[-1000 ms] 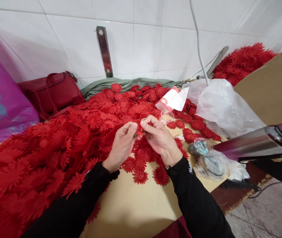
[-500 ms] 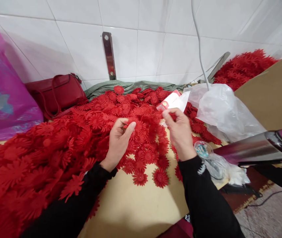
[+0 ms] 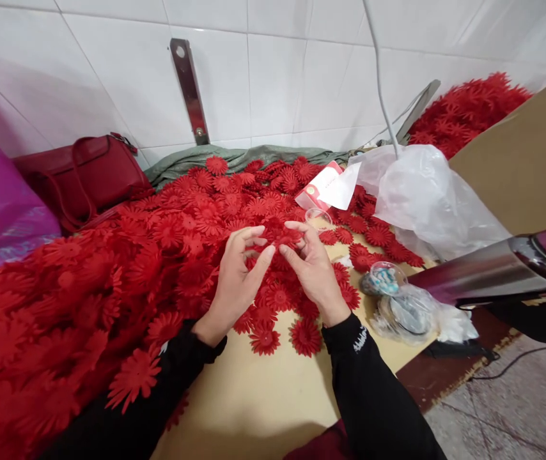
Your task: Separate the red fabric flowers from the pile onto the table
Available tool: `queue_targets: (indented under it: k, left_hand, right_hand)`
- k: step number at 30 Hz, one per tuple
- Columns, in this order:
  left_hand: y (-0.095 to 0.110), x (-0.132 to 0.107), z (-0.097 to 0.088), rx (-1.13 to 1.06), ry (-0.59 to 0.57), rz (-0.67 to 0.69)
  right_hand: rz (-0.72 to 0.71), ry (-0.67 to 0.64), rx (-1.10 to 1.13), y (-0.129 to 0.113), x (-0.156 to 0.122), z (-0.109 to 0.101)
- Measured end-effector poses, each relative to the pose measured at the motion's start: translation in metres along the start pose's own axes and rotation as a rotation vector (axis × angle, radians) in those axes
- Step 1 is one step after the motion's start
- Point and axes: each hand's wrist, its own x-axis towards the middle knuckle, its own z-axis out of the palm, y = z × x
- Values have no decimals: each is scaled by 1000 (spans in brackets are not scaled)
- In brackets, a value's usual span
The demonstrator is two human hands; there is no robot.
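Note:
Over a heap of red flower cut-outs [image 3: 234,204], my two hands are raised close together with their fingertips facing. A red flower [image 3: 283,235] lies between the fingertips, hard to separate from the red heap behind it. My left hand [image 3: 239,271] has its thumb and curved fingers at the flower's left side. At the other side, the thumb and forefinger of my right hand [image 3: 314,268] hold its edge. Several loose flowers, such as one red flower [image 3: 305,337], lie on the pale tabletop [image 3: 254,396] below.
A red handbag [image 3: 91,176] and a purple bag [image 3: 4,198] stand at the left. Behind my right hand are a red-and-white box [image 3: 323,185] and a clear plastic bag [image 3: 426,191]. At the right lie a steel flask [image 3: 484,271] and a small clear cup [image 3: 385,278].
My right hand has moved left and down, from near the box to my left hand. The hands now meet around the flower. The camera view has shifted slightly.

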Motion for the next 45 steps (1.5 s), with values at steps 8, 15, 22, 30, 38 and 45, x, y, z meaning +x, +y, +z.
queue_targets:
  k: [8, 15, 22, 30, 38, 45]
  left_hand:
    - [-8, 2, 0, -100, -121, -220]
    - [1, 6, -2, -224, -73, -391]
    - [-1, 5, -2, -255, -74, -382]
    - [-4, 5, -3, -195, -189, -257]
    - [-10, 7, -8, -143, 29, -185]
    - [-11, 4, -8, 137, 351, 177]
  right_hand:
    - [-65, 1, -143, 9, -6, 1]
    - [-114, 20, -173, 5, -10, 3]
    - [-171, -24, -294, 1, -9, 1]
    - [-32, -38, -79, 12, -4, -19]
    - [24, 214, 88, 20, 3, -31]
    - [-60, 144, -52, 15, -2, -18]
